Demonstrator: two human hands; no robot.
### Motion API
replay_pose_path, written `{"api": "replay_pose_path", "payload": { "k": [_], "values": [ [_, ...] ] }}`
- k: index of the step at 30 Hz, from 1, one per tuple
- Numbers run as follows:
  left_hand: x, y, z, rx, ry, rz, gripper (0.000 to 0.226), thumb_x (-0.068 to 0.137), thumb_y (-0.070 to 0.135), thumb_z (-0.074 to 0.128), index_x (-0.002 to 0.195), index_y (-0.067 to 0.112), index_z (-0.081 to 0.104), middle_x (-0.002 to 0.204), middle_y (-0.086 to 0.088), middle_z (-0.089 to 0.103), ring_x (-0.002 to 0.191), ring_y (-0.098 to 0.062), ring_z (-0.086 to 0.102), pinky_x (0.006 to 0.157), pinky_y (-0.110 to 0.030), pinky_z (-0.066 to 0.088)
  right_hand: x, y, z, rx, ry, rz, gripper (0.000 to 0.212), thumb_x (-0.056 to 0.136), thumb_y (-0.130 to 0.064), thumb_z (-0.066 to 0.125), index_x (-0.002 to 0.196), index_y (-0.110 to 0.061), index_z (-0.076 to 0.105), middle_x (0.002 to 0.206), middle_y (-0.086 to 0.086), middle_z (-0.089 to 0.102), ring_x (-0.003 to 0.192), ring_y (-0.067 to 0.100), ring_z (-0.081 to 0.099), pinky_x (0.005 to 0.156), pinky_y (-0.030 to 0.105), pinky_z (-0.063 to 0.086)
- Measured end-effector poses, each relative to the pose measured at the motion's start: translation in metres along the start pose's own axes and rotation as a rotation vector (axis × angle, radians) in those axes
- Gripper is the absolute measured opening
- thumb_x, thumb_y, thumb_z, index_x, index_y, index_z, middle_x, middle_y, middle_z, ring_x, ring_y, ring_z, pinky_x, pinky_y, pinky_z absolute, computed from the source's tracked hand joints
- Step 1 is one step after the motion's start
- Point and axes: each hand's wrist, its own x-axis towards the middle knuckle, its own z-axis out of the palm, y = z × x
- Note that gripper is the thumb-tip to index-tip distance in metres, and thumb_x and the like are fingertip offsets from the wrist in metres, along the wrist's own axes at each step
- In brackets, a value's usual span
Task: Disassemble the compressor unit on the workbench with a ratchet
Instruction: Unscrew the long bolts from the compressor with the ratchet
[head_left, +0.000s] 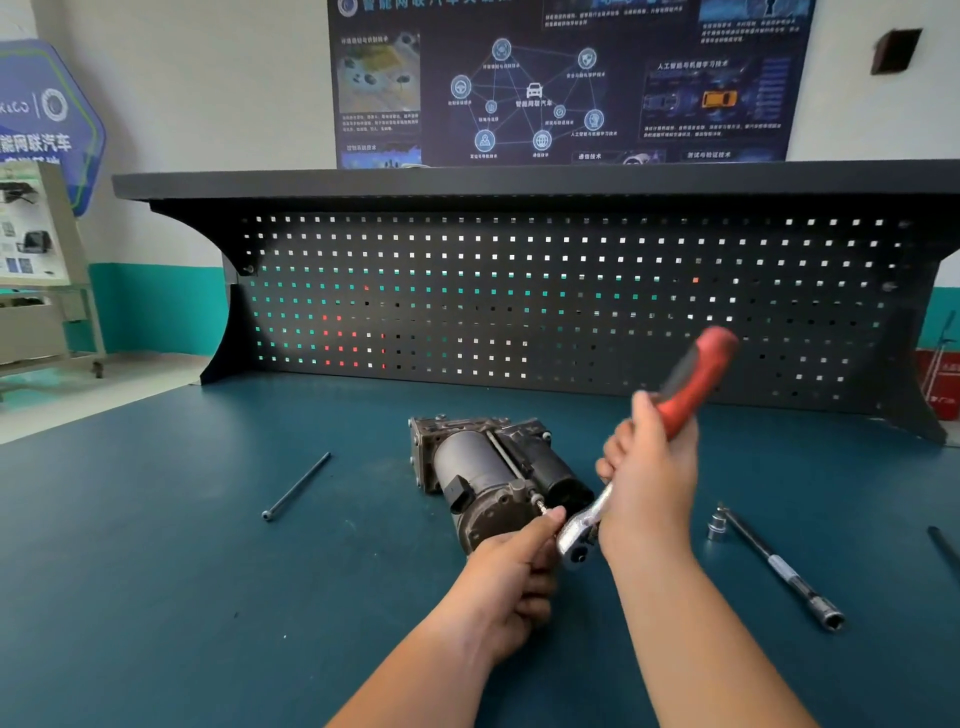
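Your right hand (649, 467) clenches the red-handled chrome ratchet (691, 389). Your left hand (511, 577) curls by its head; its grasp is unclear. The dark grey cylindrical compressor unit (493, 478) lies mid-bench on the blue workbench top (156, 571). A long steel bolt (296, 486) lies at 9 o'clock, a chrome socket (717, 527) at 4, and a black perforated pegboard (519, 291) stands at 12.

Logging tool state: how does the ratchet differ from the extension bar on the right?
The ratchet has a red-and-black grip; the extension bar is bare metal. The ratchet is tilted up, gripped by the right hand, the left hand pinching at its head by the compressor; the extension bar lies flat on the mat, untouched. Both are long, slender tools.
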Motion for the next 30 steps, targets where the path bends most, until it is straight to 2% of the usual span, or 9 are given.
{"api": "replay_pose_path", "payload": {
  "k": [5, 6, 8, 10, 13, 16, 21, 26, 30],
  "values": [
    [0.009, -0.004, -0.005, 0.034, -0.031, 0.068, 0.021, 0.074, 0.007, 0.06, 0.06, 0.016, 0.047, 0.048, 0.004, 0.039, 0.039, -0.006, 0.029, 0.04, -0.017, 0.019, -0.033, 0.007, 0.006, -0.594, -0.61, -0.538, 0.012, 0.083, -0.04, 0.059, 0.083, -0.032, 0.05, 0.06, -0.021, 0.052, 0.053, -0.002, 0.047, 0.053, 0.011, 0.036],
    [0.007, -0.006, -0.004, -0.003, -0.066, 0.104, 0.009, 0.068, 0.011, 0.06, 0.066, 0.015, 0.052, 0.055, 0.0, 0.046, 0.046, -0.008, 0.039, 0.047, -0.021, 0.027, -0.037, 0.01, 0.006, -0.682, -0.749, -0.598, 0.011, 0.084, -0.04, 0.057, 0.087, -0.032, 0.051, 0.063, -0.021, 0.054, 0.057, -0.002, 0.05, 0.056, 0.013, 0.039],
    [0.008, -0.009, -0.002, -0.164, -0.136, 0.177, 0.02, 0.063, 0.014, 0.063, 0.082, 0.015, 0.059, 0.076, -0.004, 0.054, 0.07, -0.015, 0.05, 0.067, -0.029, 0.036, -0.045, 0.014, 0.009, -0.782, -0.898, -0.635, 0.015, 0.087, -0.037, 0.057, 0.099, -0.028, 0.057, 0.071, -0.014, 0.06, 0.065, 0.006, 0.056, 0.064, 0.028, 0.048],
    [0.004, -0.008, 0.001, -0.219, -0.15, 0.218, 0.026, 0.058, 0.019, 0.067, 0.084, 0.016, 0.063, 0.075, -0.003, 0.055, 0.072, -0.015, 0.049, 0.067, -0.03, 0.035, -0.045, 0.015, 0.009, -0.742, -0.848, -0.651, 0.019, 0.086, -0.039, 0.055, 0.098, -0.025, 0.058, 0.071, -0.014, 0.06, 0.066, 0.008, 0.057, 0.064, 0.032, 0.048],
    [0.002, -0.005, 0.001, 0.018, -0.077, 0.175, 0.011, 0.06, 0.009, 0.061, 0.054, 0.018, 0.056, 0.05, 0.003, 0.039, 0.045, -0.008, 0.03, 0.045, -0.02, 0.02, -0.036, 0.01, 0.008, -0.561, -0.538, -0.551, 0.015, 0.082, -0.044, 0.057, 0.083, -0.03, 0.052, 0.06, -0.019, 0.052, 0.054, -0.001, 0.047, 0.054, 0.016, 0.037],
    [0.003, -0.003, -0.001, 0.054, -0.044, 0.134, 0.047, 0.086, 0.015, 0.06, 0.04, 0.019, 0.051, 0.047, 0.009, 0.029, 0.037, -0.002, 0.02, 0.035, -0.014, 0.012, -0.013, 0.003, 0.003, -0.196, -0.152, -0.177, 0.013, 0.091, -0.026, 0.057, 0.081, -0.026, 0.049, 0.046, -0.014, 0.042, 0.041, 0.0, 0.036, 0.041, 0.015, 0.031],
    [0.005, -0.004, 0.0, -0.007, -0.015, 0.12, 0.048, 0.085, 0.026, 0.063, 0.04, 0.02, 0.048, 0.047, 0.009, 0.034, 0.034, -0.002, 0.025, 0.032, -0.014, 0.015, 0.015, 0.002, -0.022, 0.312, 0.338, 0.433, 0.024, 0.096, -0.025, 0.047, 0.073, -0.021, 0.039, 0.039, -0.012, 0.033, 0.027, 0.004, 0.026, 0.033, 0.01, 0.019],
    [0.001, 0.0, 0.0, 0.0, -0.027, 0.032, 0.037, 0.057, 0.038, 0.075, 0.038, 0.02, 0.05, 0.045, 0.009, 0.034, 0.034, -0.003, 0.024, 0.031, -0.013, 0.016, 0.012, 0.003, -0.01, 0.184, 0.172, 0.199, 0.016, 0.095, -0.021, 0.05, 0.081, -0.023, 0.043, 0.039, -0.014, 0.032, 0.032, 0.002, 0.028, 0.034, 0.013, 0.023],
    [-0.001, -0.002, 0.002, 0.001, -0.002, 0.014, 0.04, 0.056, 0.038, 0.078, 0.047, 0.023, 0.042, 0.047, 0.008, 0.029, 0.036, -0.004, 0.022, 0.031, -0.013, 0.014, -0.007, -0.001, 0.004, -0.087, -0.33, -0.072, 0.015, 0.093, -0.017, 0.056, 0.085, -0.029, 0.051, 0.048, -0.013, 0.041, 0.04, 0.001, 0.035, 0.041, 0.016, 0.031]
  ]
}}
